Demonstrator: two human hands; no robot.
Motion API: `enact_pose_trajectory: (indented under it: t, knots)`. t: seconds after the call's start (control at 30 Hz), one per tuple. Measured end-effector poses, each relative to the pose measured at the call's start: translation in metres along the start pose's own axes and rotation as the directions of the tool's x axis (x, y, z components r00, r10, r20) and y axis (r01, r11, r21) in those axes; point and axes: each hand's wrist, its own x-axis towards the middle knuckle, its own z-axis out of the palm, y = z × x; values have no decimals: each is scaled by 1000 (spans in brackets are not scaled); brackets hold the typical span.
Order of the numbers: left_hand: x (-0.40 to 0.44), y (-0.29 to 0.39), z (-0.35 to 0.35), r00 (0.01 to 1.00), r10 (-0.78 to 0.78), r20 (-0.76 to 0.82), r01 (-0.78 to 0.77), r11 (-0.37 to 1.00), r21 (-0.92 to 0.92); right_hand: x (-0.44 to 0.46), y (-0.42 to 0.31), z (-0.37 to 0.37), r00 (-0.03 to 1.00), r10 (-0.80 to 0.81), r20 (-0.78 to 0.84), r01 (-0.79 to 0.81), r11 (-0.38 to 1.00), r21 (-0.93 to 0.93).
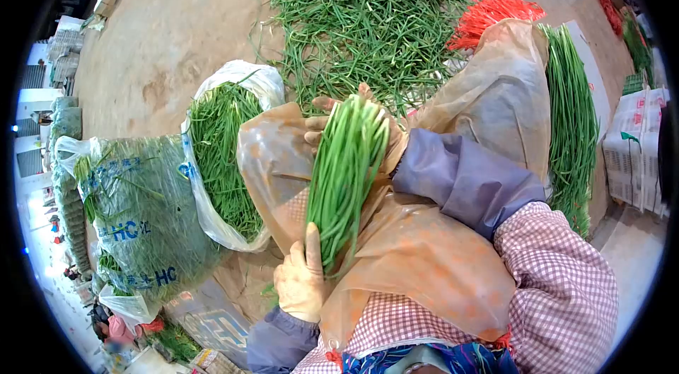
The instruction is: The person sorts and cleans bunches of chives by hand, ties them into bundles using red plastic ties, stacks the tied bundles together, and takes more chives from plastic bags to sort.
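Brown floor (163, 42); on it, beyond the worker's knees, a big tangled heap of loose green-onion-like stalks (368, 13). Brownish plastic apron (431, 261) across lap and knees. Worker's left: plastic bag printed HC (141, 201), greens inside; beside it an open white bag (267, 80), stalks showing at its mouth. Right: long stalks (571, 126) lined up just beside the knee. My reading: work partway, bagged and aligned lots likely done, heap left. Above the lap, in both hands, one stalk bundle (345, 176); no band seen on it, so probably unfinished. Long axis runs away from the body, leaning slightly right; pale ends point at the heap, green tips back at the lap. Red strips (495, 17) piled past the right knee. Right hand (396, 148) cups the bundle from behind, fingers showing past its far side. Left hand (300, 282), gloved, half-curled on the lower greens; tightness of either hold, can't tell
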Motion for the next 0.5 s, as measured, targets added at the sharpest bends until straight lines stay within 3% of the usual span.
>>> enact_pose_trajectory:
  t: [0.03, 0.17, 0.23, 0.27, 0.3, 0.37, 0.43, 0.5]
  knots:
    - [-2, 4, -2, 998, 7, 54, -10, 998, 60, -4, -2, 0, 999, 32, 5, -32, 999, 12]
    - [7, 1, -58, 954, 173, 247, -66, 918, -390, -7, -5, -8, 967, 71, 246, -73, 997, -1]
    - [11, -19, -84, 934, 289, 212, -121, 810, -574, -6, -3, 1, 968, 84, 238, -79, 996, -30]
    - [16, -34, -95, 954, 247, 169, -75, 745, -663, -7, -1, 4, 965, 98, 245, -91, 995, -42]
    - [24, -42, -102, 971, 197, 133, -33, 668, -744, -7, 1, 10, 961, 113, 252, -103, 993, -53]
    - [57, -41, -72, 964, -83, -254, -226, 252, -941, -11, 6, 22, 967, 132, 219, -111, 988, -109]
    - [120, -7, -69, 996, 60, -63, -63, -2, -998, -10, 10, 27, 953, 165, 256, -136, 982, -128]
    - [141, 2, -16, 964, 246, 101, 114, -39, -993, -9, 14, 30, 952, 128, 279, -87, 984, -154]
